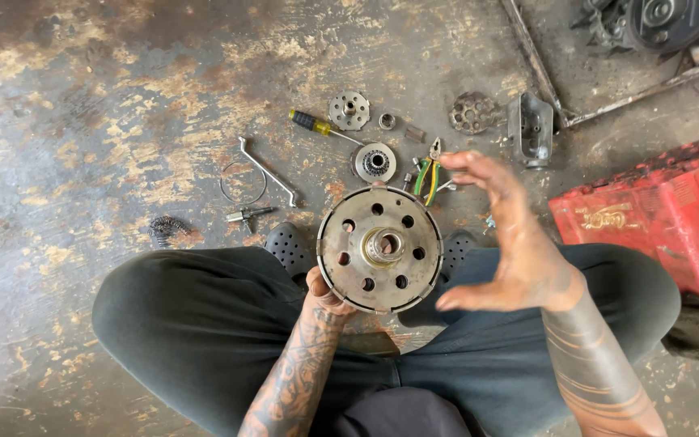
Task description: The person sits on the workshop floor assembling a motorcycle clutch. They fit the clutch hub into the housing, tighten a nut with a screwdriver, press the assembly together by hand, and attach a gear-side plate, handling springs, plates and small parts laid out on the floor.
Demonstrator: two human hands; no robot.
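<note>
Left hand [327, 293] props the round drilled clutch drum [379, 248] from beneath above the lap, fingers mostly hidden, grip extent unclear. Right hand [511, 235] hovers beside it, fingers spread, empty; one-handed support risks the drum tipping onto the pliers [429, 174] on the floor [82, 121].

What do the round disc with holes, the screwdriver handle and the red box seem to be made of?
Round disc, held by the left hand: probably steel or cast metal, dull grey with brownish grime.
Screwdriver handle: likely plastic, glossy yellow with black parts.
Red box: seems to be painted sheet metal, with a glossy, scuffed surface; plastic cannot be excluded.
</note>
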